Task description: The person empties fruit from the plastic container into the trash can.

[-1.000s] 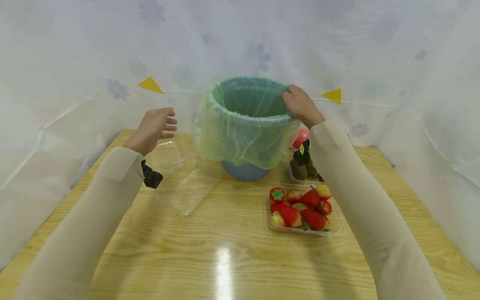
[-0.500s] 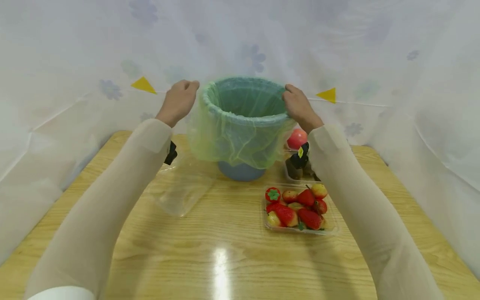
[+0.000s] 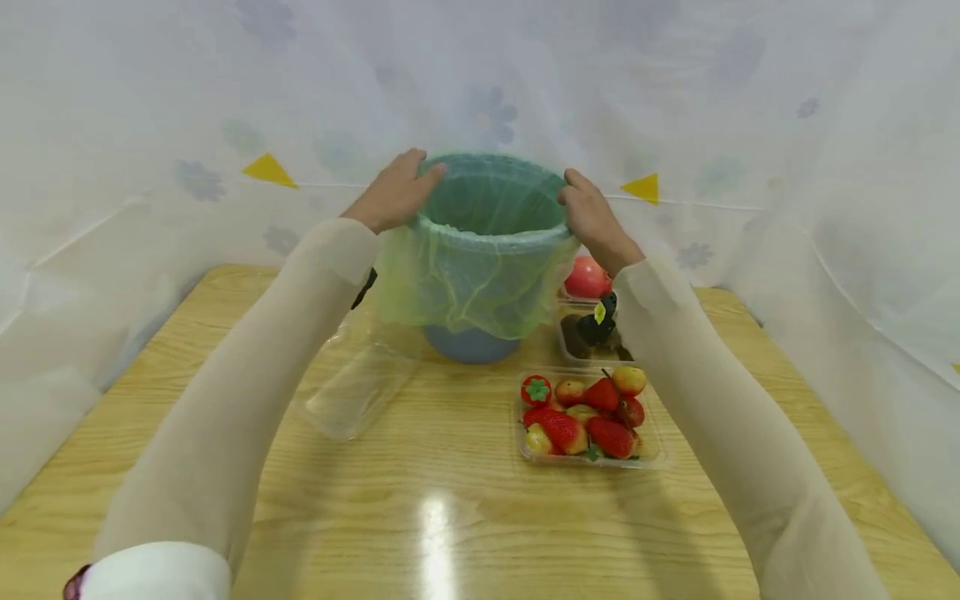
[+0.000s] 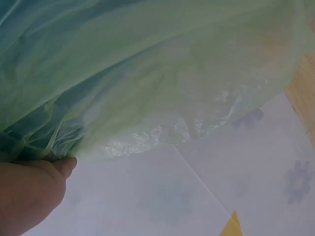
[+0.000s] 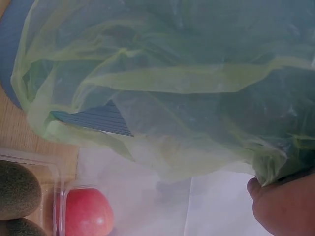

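Note:
A blue bin (image 3: 471, 343) lined with a thin green bag (image 3: 480, 275) stands at the back of the wooden table (image 3: 450, 492). My left hand (image 3: 396, 193) grips the bag at the bin's left rim, fingers curled over the edge. My right hand (image 3: 592, 215) grips the bag at the right rim. In the left wrist view my thumb (image 4: 34, 189) pinches the gathered green bag (image 4: 147, 83). In the right wrist view my right hand (image 5: 288, 206) holds a bunched fold of the green bag (image 5: 187, 83) over the blue bin (image 5: 93, 120).
A clear tray of strawberries (image 3: 588, 414) lies right of centre. An empty clear plastic tray (image 3: 360, 392) lies left of the bin. A red apple (image 3: 587, 279) and dark fruit in a box (image 3: 581, 333) sit behind my right forearm. White sheeting walls the table in.
My left hand rose from above the empty clear tray to the bin's left rim and took hold of the bag. My right hand stayed on the right rim.

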